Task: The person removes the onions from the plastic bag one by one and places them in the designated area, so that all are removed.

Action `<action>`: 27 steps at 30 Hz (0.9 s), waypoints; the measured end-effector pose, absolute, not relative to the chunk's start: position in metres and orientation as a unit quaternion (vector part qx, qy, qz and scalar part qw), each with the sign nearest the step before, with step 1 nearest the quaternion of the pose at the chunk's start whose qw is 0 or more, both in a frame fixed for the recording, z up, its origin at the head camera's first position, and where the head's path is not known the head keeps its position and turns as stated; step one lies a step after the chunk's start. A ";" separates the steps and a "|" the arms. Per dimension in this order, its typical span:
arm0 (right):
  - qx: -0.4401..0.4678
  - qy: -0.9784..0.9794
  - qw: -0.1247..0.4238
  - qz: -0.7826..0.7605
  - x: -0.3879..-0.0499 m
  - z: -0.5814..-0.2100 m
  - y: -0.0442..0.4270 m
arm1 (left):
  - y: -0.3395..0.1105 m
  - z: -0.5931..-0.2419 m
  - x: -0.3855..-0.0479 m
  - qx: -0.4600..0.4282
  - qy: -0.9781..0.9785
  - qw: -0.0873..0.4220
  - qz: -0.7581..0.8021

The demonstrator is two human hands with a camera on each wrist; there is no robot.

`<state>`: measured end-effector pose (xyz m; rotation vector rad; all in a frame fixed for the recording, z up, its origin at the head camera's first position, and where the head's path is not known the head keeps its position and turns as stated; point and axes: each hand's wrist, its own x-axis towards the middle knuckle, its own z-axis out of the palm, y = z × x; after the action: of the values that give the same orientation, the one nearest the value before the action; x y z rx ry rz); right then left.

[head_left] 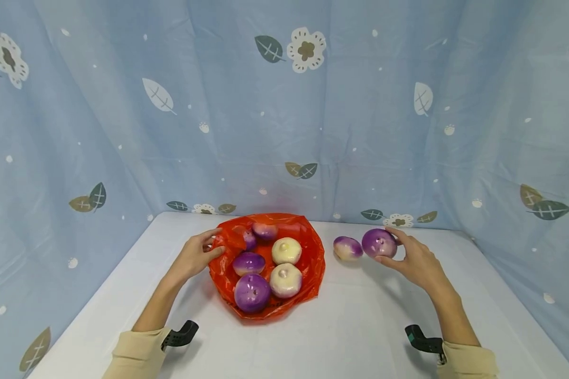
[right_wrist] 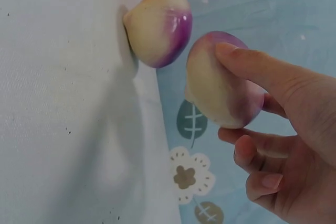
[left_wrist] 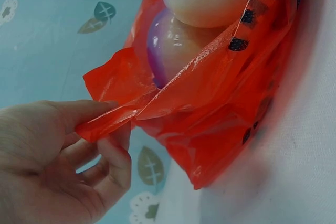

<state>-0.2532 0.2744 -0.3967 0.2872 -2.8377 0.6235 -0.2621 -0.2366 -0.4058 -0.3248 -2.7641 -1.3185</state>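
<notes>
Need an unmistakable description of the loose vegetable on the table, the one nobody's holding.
On the white table, in the head view, find the red bag. Between it and the right hand lies a purple-and-cream vegetable. Unlike the bagged vegetables and the held one, it rests directly on the table.

Your red bag (head_left: pixel 316 258) looked like thin plastic film, glossy, crinkled and partly see-through. The round vegetable (head_left: pixel 377 242) in your right hand (head_left: pixel 419 265) had a smooth, shiny skin; the neighbouring vegetable (head_left: pixel 347 248) and the bagged vegetables (head_left: pixel 252 293) shared that glossy finish, catching bright highlights. Your worktop (head_left: pixel 351 326) looked matt, with a fine, fabric-like grain in the right wrist view. The curtain (head_left: pixel 370 142) appeared to be matt, softly creased cloth. Your sleeves (head_left: pixel 137 352) were matt cloth too, and the black wrist pieces (head_left: pixel 425 342) resembled hard, smooth plastic.
</notes>
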 end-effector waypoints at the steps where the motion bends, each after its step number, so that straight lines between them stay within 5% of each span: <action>1: 0.097 -0.966 0.109 0.213 -0.253 -0.398 0.275 | -0.236 -0.406 -0.262 -0.105 -0.898 0.031 -0.427; 27: 0.070 -0.977 0.031 0.201 -0.261 -0.417 0.283 | -0.235 -0.405 -0.262 -0.087 -0.905 0.023 -0.415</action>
<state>-0.2615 0.2828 -0.4170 0.2171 -3.0088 0.6193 -0.2615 -0.2349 -0.4053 -0.2697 -2.8021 -1.2857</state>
